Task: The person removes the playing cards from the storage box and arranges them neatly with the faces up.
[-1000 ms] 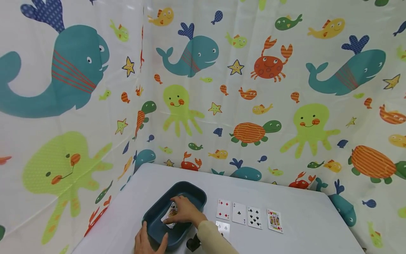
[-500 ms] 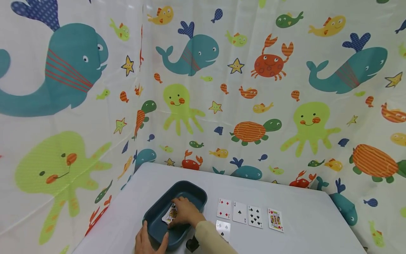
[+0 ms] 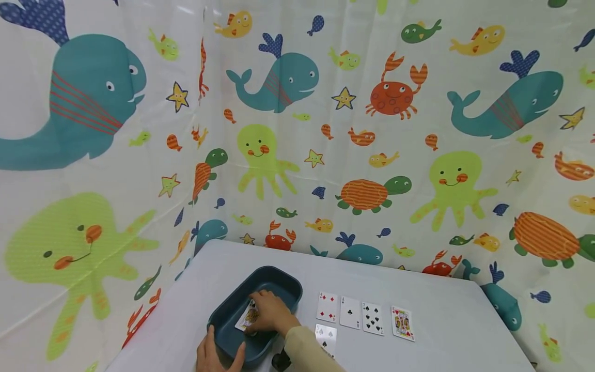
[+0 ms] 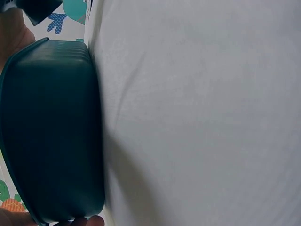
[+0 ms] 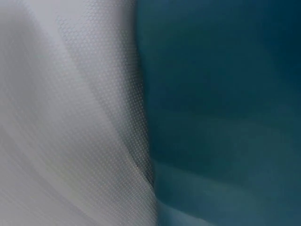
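In the head view a dark teal tub (image 3: 223,305) stands on the white table at a slant. My left hand (image 3: 215,356) grips its near end, thumb and fingers spread to either side. Fingertips (image 4: 96,221) show against the tub wall in the left wrist view. Inside the tub, my right hand (image 3: 269,312) pinches playing cards (image 3: 245,319), with the fingers at the far edge and the thumb at the near edge. The top one is face up and partly covered by the hand. The right wrist view shows only the tub's wall and white cloth, blurred.
Right of the tub lie face-up cards in a row: a diamonds card (image 3: 327,307), a clubs card (image 3: 350,312), a spades card (image 3: 373,318) and a red-suited court card (image 3: 402,323). Another spades card (image 3: 326,338) lies nearer, beside the right sleeve (image 3: 309,351). A patterned curtain (image 3: 297,155) hangs behind.
The right thumb has shifted slightly rightward along the cards, which look squarer than a second ago. The left hand and tub have stayed in place.
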